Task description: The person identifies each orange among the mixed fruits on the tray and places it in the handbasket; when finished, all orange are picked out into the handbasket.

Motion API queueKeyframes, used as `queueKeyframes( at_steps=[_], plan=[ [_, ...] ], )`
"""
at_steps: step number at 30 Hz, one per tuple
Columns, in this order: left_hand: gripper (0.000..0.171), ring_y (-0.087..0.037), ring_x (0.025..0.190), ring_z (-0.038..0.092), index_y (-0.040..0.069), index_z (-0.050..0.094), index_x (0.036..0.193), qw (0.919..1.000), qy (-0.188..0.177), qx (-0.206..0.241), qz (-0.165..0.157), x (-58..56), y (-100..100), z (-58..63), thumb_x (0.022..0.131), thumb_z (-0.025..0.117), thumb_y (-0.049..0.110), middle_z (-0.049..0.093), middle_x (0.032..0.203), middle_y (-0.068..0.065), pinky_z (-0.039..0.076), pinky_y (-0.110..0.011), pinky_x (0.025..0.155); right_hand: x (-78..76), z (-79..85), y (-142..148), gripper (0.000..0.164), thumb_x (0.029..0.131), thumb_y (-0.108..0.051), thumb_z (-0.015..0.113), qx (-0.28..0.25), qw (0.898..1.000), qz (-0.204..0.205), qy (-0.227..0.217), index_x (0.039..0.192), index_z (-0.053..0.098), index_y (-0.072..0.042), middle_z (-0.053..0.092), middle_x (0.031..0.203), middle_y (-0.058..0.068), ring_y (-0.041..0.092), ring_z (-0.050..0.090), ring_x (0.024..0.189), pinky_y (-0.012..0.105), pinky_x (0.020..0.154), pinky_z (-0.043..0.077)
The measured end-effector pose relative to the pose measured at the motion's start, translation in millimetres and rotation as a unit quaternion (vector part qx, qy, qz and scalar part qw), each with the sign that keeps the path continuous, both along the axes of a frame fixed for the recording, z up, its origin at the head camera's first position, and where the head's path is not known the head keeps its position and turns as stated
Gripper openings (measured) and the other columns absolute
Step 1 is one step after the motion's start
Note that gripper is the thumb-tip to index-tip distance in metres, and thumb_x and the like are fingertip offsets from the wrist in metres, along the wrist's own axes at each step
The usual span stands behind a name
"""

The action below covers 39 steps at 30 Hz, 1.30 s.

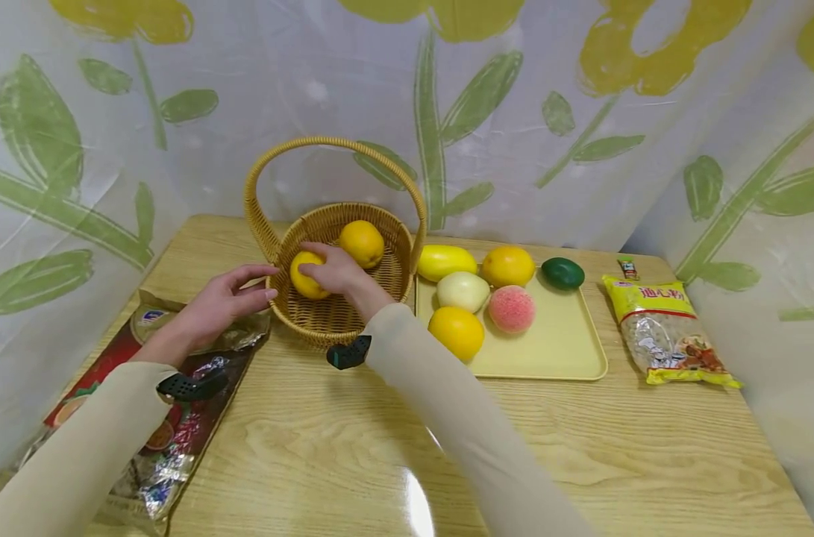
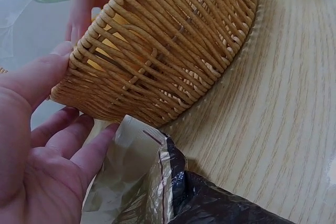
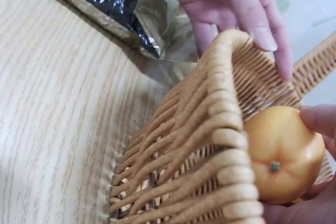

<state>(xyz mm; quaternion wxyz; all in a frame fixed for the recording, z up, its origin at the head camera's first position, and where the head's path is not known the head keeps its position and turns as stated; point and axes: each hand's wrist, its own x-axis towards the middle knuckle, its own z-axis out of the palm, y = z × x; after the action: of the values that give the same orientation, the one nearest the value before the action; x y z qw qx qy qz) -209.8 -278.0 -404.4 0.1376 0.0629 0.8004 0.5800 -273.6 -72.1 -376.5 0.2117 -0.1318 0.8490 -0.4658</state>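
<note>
A woven wicker basket (image 1: 319,337) with a tall hoop handle stands on the table at left of centre, two oranges inside it. My right hand (image 1: 336,270) reaches over the rim and grips the nearer orange (image 3: 283,153), thumb on one side and fingers on the other. The second orange (image 1: 362,244) sits behind it in the basket. At the basket's left side, my left hand (image 1: 227,302) holds the rim, thumb on top and fingers against the outer wall, as the left wrist view shows.
A dark red and gold packet (image 1: 171,418) lies under my left forearm. Right of the basket, a pale yellow tray (image 1: 554,347) bears several fruits, among them a pink peach (image 1: 512,309). Farther right lie a yellow-and-clear food bag (image 1: 668,332) and a small wrapped packet (image 1: 627,268).
</note>
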Motion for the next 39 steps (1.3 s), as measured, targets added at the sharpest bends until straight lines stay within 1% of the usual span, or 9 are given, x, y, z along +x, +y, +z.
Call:
queueKeyframes(
  at_steps=[5,12,18,22,25,31,34,39],
  plan=[
    [0.055,0.005,0.104,0.053,0.010,0.036,0.138,1.0000,-0.005,-0.002,-0.004,-0.4,-0.3,1.2,0.092,0.055,0.033,0.034,0.142,-0.011,0.049,-0.025,0.085,-2.7,-3.2,-4.6,0.047,0.093,-0.031,0.054,-0.003,1.000,-0.023,0.009,0.138,0.041,-0.033,0.038,0.144,-0.007,0.015,0.035,0.132,0.034,0.107,0.032],
    [0.054,0.006,0.104,0.053,0.009,0.036,0.138,1.0000,-0.004,-0.005,-0.007,-0.2,-0.9,1.8,0.092,0.054,0.032,0.033,0.142,-0.011,0.049,-0.025,0.085,-3.7,-6.3,-9.7,0.048,0.093,-0.031,0.054,-0.027,0.998,-0.050,0.026,0.139,0.041,-0.030,0.041,0.143,-0.005,0.014,0.036,0.132,0.032,0.107,0.032],
    [0.056,0.007,0.106,0.051,0.011,0.034,0.139,0.9997,-0.005,-0.020,-0.010,-1.2,-2.8,0.6,0.092,0.054,0.034,0.032,0.144,-0.010,0.049,-0.027,0.086,-5.5,-8.9,-13.0,0.047,0.093,-0.031,0.054,-0.026,0.997,-0.061,0.029,0.139,0.040,-0.031,0.041,0.143,-0.005,0.014,0.037,0.131,0.032,0.106,0.033],
    [0.055,0.007,0.106,0.051,0.012,0.034,0.140,0.9996,-0.006,-0.024,-0.011,-1.6,-3.9,-0.7,0.092,0.054,0.034,0.032,0.144,-0.010,0.049,-0.028,0.086,-6.3,-9.5,-14.1,0.047,0.093,-0.029,0.054,-0.012,0.998,-0.057,0.037,0.138,0.041,-0.031,0.041,0.142,-0.006,0.013,0.037,0.131,0.030,0.106,0.033],
    [0.056,0.008,0.106,0.051,0.012,0.034,0.140,0.9997,-0.006,-0.023,-0.012,-1.6,-3.7,-0.7,0.093,0.054,0.034,0.032,0.144,-0.011,0.049,-0.028,0.086,-6.7,-9.0,-13.9,0.047,0.093,-0.028,0.054,0.012,0.997,-0.047,0.052,0.138,0.041,-0.031,0.041,0.142,-0.006,0.014,0.036,0.132,0.030,0.106,0.032],
    [0.057,0.007,0.104,0.052,0.010,0.034,0.140,0.9997,-0.006,-0.023,-0.009,-0.6,-2.5,0.8,0.093,0.054,0.034,0.034,0.143,-0.013,0.049,-0.025,0.085,-7.7,-3.9,-11.1,0.048,0.094,-0.026,0.052,0.074,0.992,0.001,0.106,0.140,0.039,-0.026,0.042,0.142,-0.004,0.015,0.034,0.133,0.028,0.109,0.029],
    [0.057,0.007,0.105,0.051,0.010,0.033,0.140,0.9996,-0.004,-0.026,-0.013,0.0,-2.4,1.3,0.093,0.053,0.035,0.034,0.142,-0.013,0.049,-0.024,0.085,-7.8,1.9,-8.2,0.048,0.095,-0.026,0.051,0.074,0.990,0.026,0.121,0.141,0.038,-0.024,0.040,0.143,-0.006,0.013,0.033,0.134,0.027,0.109,0.027],
    [0.058,0.007,0.106,0.051,0.009,0.032,0.140,0.9996,-0.003,-0.024,-0.017,0.3,-2.3,1.5,0.093,0.053,0.035,0.034,0.142,-0.015,0.049,-0.024,0.084,-4.7,18.4,-0.2,0.049,0.095,-0.024,0.050,0.044,0.988,0.068,0.128,0.142,0.036,-0.020,0.037,0.145,-0.006,0.011,0.030,0.135,0.027,0.110,0.026]
  ],
)
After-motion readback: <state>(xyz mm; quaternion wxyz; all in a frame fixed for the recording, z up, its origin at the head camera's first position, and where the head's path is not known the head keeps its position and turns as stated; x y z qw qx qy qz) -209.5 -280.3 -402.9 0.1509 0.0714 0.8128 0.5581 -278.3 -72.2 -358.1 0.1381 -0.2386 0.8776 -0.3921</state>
